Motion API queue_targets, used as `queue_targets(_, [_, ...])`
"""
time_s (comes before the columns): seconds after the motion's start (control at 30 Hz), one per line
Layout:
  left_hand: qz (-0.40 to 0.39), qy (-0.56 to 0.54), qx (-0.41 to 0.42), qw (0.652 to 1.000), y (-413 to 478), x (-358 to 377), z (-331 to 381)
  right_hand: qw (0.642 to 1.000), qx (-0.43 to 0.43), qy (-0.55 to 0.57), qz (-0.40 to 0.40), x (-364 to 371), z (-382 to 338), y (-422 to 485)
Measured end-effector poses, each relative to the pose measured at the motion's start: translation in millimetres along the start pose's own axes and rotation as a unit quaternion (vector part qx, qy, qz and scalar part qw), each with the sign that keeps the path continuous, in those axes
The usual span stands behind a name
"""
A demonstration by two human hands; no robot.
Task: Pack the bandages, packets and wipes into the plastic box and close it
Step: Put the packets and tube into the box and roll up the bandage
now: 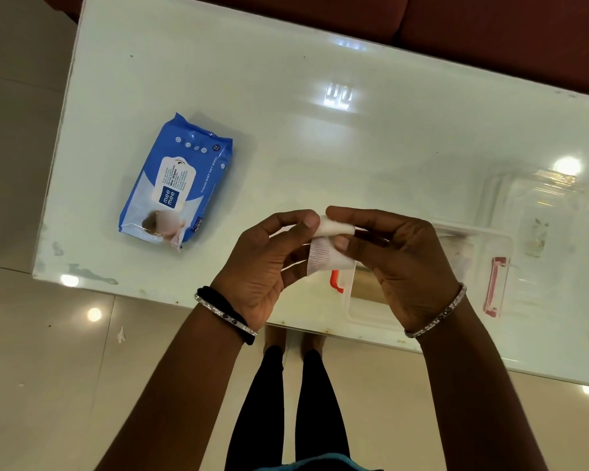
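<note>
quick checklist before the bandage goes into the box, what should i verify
1. Bandage roll held by both left hand and right hand: ok.
2. Loose tail wound back on: not ok, it hangs down.
3. Plastic box open below the hands: ok.
4. Room left inside the box: cannot tell, hands cover it.
5. Lid off and lying near the box: ok.
6. Wipes pack packed: not ok, lying on the table.

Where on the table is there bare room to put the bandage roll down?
The widest bare patch of the table lies between the wipes pack and the clear lid, toward the far edge. The near right is crowded: the plastic box sits there under both hands, which hold the bandage roll.
</note>
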State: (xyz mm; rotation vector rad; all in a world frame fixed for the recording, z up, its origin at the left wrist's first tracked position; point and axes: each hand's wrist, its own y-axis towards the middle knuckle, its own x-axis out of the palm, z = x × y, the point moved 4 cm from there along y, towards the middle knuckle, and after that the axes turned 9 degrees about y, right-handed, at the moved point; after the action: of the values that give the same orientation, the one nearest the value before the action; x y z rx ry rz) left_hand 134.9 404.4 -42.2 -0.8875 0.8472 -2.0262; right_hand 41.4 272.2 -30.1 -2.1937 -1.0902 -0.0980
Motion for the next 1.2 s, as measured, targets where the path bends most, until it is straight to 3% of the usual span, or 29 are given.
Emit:
queue_targets(0.27, [-0.012, 0.033, 0.032, 0.999, 1, 0, 1, 0.997, 0.034, 0.008, 0.063, -2, 1, 1])
queue_targets(0.53, [-0.02, -0.004, -0.015, 1.0, 2, -3, -1, 0.998, 0.013, -0.049, 0.036, -5, -2, 4])
queue_targets(0.67, [-0.026, 0.056, -0.026, 0.998, 2, -2, 1, 0.999, 0.017, -0.025, 0.021, -3, 0, 3])
queue_targets(0.93, [-0.033, 0.117, 0.043, 0.992, -1, -3, 9, 0.994, 0.061, 0.051, 0.07, 2, 2, -3])
queue_targets(1.2, [-0.028, 0.135, 0.061, 0.988, -4, -4, 11, 0.996, 0.051, 0.024, 0.068, 2, 3, -3])
